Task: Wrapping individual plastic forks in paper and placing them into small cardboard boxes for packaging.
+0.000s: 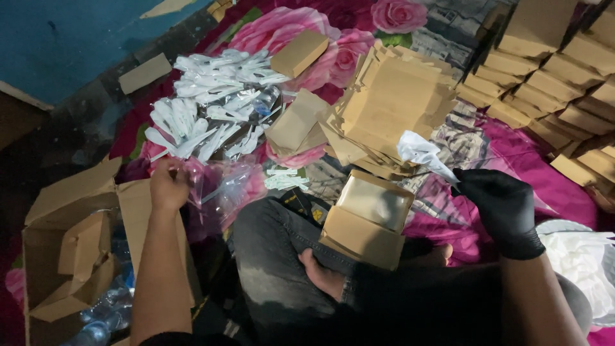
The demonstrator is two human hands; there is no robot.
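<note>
The bare left hand (pixel 168 186) is closing its fingers on a clear plastic bag (pixel 224 189) beside a heap of white plastic cutlery pieces in clear wrappers (pixel 211 102). The right hand (pixel 503 205), in a black glove, is pinching a crumpled white paper napkin (pixel 423 152) and holding it just above an open brown cardboard box (pixel 368 218), which is resting on the person's lap. Behind the box, a loose pile of flat brown cardboard sheets (pixel 394 102) is lying on the pink flowered blanket (pixel 512 144). Closed brown boxes (pixel 551 70) are standing stacked at the far right.
</note>
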